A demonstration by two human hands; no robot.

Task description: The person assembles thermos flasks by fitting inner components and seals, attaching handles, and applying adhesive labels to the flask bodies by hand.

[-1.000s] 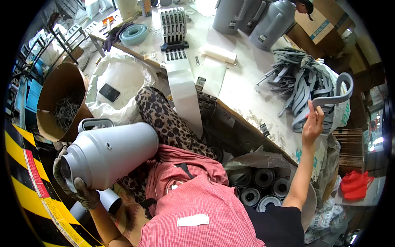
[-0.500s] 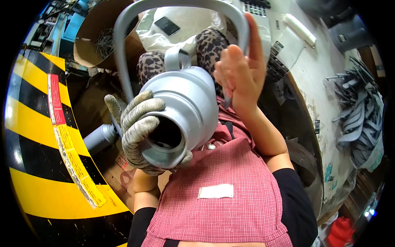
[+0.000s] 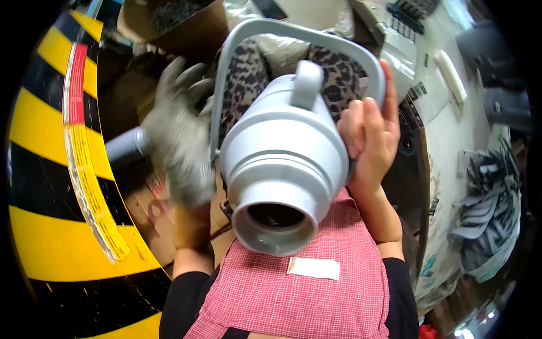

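A light-grey plastic jug body (image 3: 282,164) tilts over my lap, its round mouth facing down toward me. A small loop grip stands on its upper side. Around it arches a wide grey carrying handle (image 3: 293,28). My right hand (image 3: 370,135), bare, is closed at the right end of this handle, index finger stretched along it; where it meets the jug is partly hidden. My left hand (image 3: 183,130), in a grey knitted glove and blurred, is left of the jug by the handle's other end, fingers apart. Behind the glove pokes out a grey cylinder (image 3: 127,144).
At left runs a yellow-and-black striped surface (image 3: 45,237). A cardboard box (image 3: 209,25) with thin dark pieces stands far left. On the right, a pale worktop (image 3: 437,147) carries a white roll (image 3: 450,76) and a bag of grey strips (image 3: 485,226).
The gloved left hand has come off the jug's mouth and moved left. The jug has turned to face me more squarely, and the handle now sits lower around it.
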